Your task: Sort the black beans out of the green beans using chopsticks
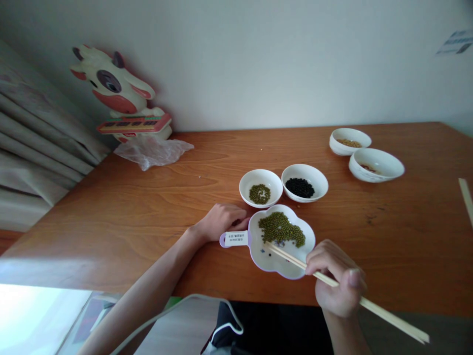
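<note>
While your left hand [221, 220] rests curled on the handle of the flower-shaped dish [281, 259] — steadying it — your right hand [338, 283] pinches the chopsticks [332, 282], tips among the green beans [281, 229] near the table's front edge.

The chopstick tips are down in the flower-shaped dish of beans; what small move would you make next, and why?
Probably close the chopsticks on one dark bean: their tips sit beside a few dark specks apart from the green beans, and the left hand steadies the dish.
</note>
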Tool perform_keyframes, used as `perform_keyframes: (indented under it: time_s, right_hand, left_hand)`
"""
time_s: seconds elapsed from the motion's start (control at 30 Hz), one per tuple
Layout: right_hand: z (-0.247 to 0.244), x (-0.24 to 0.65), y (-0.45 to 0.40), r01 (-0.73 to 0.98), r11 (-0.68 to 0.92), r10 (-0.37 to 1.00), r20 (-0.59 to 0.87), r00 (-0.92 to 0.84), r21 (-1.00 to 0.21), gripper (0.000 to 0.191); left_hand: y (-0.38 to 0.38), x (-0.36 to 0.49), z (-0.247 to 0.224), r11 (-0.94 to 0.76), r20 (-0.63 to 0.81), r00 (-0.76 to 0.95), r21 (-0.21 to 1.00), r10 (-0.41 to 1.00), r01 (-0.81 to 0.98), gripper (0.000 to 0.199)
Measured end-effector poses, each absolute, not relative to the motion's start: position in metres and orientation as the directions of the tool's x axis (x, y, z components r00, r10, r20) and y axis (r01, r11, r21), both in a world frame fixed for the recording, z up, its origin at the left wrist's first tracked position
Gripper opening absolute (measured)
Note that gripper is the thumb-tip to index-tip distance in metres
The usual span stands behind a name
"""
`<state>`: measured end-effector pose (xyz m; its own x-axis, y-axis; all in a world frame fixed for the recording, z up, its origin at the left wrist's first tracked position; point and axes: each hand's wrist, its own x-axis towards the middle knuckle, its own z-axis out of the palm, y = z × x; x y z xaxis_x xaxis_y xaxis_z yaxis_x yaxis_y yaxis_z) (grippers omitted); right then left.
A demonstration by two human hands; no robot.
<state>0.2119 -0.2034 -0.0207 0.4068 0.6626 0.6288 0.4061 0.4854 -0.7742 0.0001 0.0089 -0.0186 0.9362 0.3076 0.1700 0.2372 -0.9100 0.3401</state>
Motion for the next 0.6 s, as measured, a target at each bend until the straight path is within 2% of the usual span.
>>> perform_keyframes:
  time_s: [0.27,0.47,0.6]
  right_hand:
    - [-0.0234,0.2145,-0.2058,0.394,0.488,0.660,0.625,0.418,-0.779,0.070]
    - [-0.0297,0.2125,-0.1989,0.425,0.483,0.664,0.637,0.393,-0.765,0.060]
    - [-0.0242,0.2117,-0.2047,0.432,0.504,0.622,0.661,0.419,-0.748,0.066]
  left_hand:
    - [0.0086,0.0000,-0.0183,-0.912,0.179,0.935,0.336,0.307,0.235,0.041]
    - [0.0090,-0.0003,-0.0191,-0.913,0.181,0.932,0.328,0.314,0.244,0.041]
    - [0.0095,-0.0005,-0.0187,-0.911,0.158,0.936,0.328,0.314,0.250,0.042]
